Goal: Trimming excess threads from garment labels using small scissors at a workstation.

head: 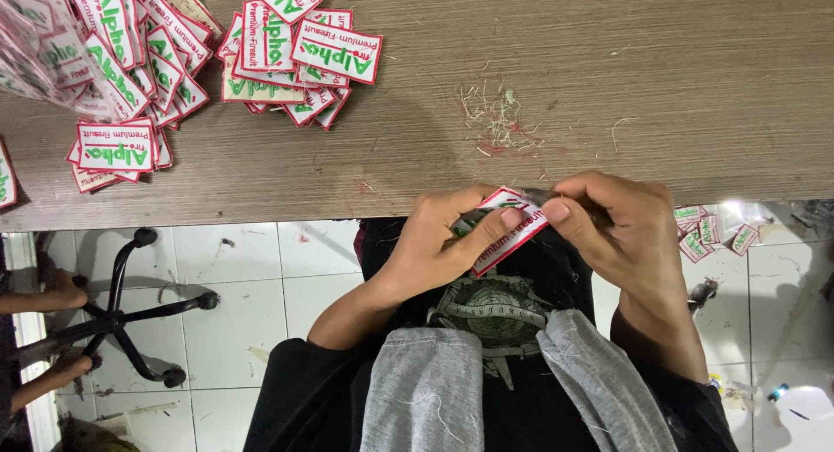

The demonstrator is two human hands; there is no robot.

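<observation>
Grainy wood-look tabletop [608, 70] carries heaps of rectangular embroidered patches [287, 52] and thread scraps [499, 122]; left hand [439, 235] and right hand [617, 222] both pinch 1 red-edged patch [512, 226].

The left hand [439, 244] is pinching a white, red-edged patch [512, 229] at the table [660, 79] edge, while the right hand [621, 226] is closing on the patch's far end together with a thin dark tool [540, 194] whose kind I cannot tell. Thread scraps [499, 118] are lying on the wood just beyond the hands, and piles of patches [287, 57] are sitting well apart at the far left. More patches [708, 235] are lying on the floor beside a chair base [130, 317].
</observation>
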